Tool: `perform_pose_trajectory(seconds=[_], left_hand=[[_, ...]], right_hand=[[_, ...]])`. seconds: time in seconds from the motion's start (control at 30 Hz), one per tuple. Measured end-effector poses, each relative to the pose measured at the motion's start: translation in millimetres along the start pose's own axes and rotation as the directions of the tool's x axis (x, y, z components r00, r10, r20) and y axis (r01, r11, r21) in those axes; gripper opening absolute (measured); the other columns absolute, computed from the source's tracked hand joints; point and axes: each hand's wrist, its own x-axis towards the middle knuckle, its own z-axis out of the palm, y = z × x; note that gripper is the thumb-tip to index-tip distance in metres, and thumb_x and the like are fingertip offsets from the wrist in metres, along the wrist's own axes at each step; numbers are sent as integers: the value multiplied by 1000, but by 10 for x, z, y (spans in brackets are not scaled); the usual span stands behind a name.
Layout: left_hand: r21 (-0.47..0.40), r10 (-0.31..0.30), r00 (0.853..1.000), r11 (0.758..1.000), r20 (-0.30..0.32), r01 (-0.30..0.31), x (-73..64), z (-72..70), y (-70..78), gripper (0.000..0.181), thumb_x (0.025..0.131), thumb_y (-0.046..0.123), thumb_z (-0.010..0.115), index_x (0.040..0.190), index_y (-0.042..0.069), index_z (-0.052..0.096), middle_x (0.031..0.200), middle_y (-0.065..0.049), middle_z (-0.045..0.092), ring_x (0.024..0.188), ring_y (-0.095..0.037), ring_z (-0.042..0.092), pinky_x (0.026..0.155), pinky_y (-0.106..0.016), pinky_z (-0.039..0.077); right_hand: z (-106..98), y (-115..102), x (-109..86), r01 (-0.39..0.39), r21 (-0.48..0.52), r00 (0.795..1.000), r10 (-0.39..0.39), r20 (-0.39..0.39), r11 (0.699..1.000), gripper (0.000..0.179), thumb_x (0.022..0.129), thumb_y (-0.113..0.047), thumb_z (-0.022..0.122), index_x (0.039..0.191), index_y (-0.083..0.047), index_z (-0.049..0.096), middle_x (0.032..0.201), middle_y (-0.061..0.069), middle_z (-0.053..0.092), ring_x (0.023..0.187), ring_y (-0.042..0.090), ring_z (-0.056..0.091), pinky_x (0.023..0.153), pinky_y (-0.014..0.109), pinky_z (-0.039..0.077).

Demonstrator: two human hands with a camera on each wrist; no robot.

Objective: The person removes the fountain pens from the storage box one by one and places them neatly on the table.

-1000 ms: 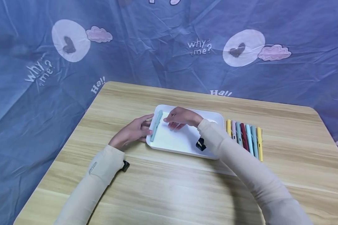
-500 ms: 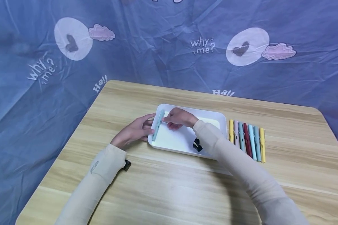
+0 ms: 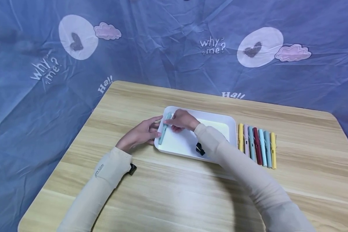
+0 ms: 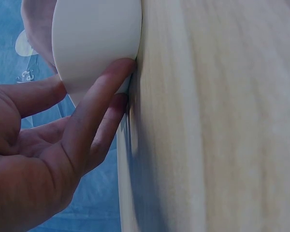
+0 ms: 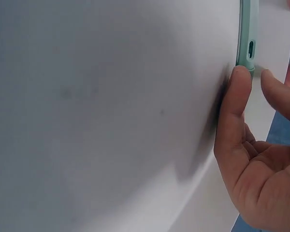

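Note:
A white tray [image 3: 211, 125] lies on the table, with a light teal pen [image 3: 162, 137] along its left end. My left hand [image 3: 139, 132] holds that end: in the left wrist view the thumb is at the rim and the fingers are on the outer wall [image 4: 96, 36]. My right hand [image 3: 184, 120] reaches into the tray, fingers curled at the pen's upper half. In the right wrist view, a fingertip touches the pen [image 5: 251, 29] beside its small oval window, and the thumb stands close on the other side. Part of the pen is hidden behind the finger.
Right of the tray several pens lie side by side on the wooden table [image 3: 174, 199], among them a yellow pen [image 3: 274, 151], a dark red pen [image 3: 257, 146] and a light blue pen [image 3: 262, 148]. A blue printed cloth [image 3: 168, 58] hangs behind the table.
My right hand has moved left across the tray, from beside the teal pen onto it. The left hand stays at the tray's end. The whole view has shifted slightly.

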Motion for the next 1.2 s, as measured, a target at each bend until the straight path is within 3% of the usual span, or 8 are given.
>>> perform_pose_trajectory(seconds=[0.57, 0.87, 1.2], left_hand=[[-2, -20, 1000, 1000, -7, 20, 9, 20, 45, 77, 104, -6, 56, 168, 14, 17, 157, -26, 41, 127, -41, 59, 85, -44, 63], [21, -23, 999, 999, -25, 23, 1, 27, 35, 77, 104, -5, 57, 168, 14, 19, 156, -25, 42, 126, -41, 60, 85, -44, 63], [25, -11, 1000, 1000, -19, 12, 4, 28, 27, 77, 104, -4, 57, 168, 13, 18, 155, -27, 42, 124, -42, 61, 84, -43, 63]], right_hand=[[0, -10, 24, -4, 32, 1000, 5, -13, 999, 28, 101, -21, 72, 83, -2, 62, 68, 5, 64, 55, 11, 62, 58, 23, 59], [-74, 38, -95, -8, -12, 1000, 8, -14, 1000, 23, 100, -18, 71, 89, 1, 67, 72, 7, 69, 61, 13, 67, 64, 26, 62], [-189, 183, -199, -18, -34, 1000, 17, -24, 999, 21, 98, -15, 74, 95, 6, 71, 67, 7, 67, 55, 12, 65, 61, 27, 62]])
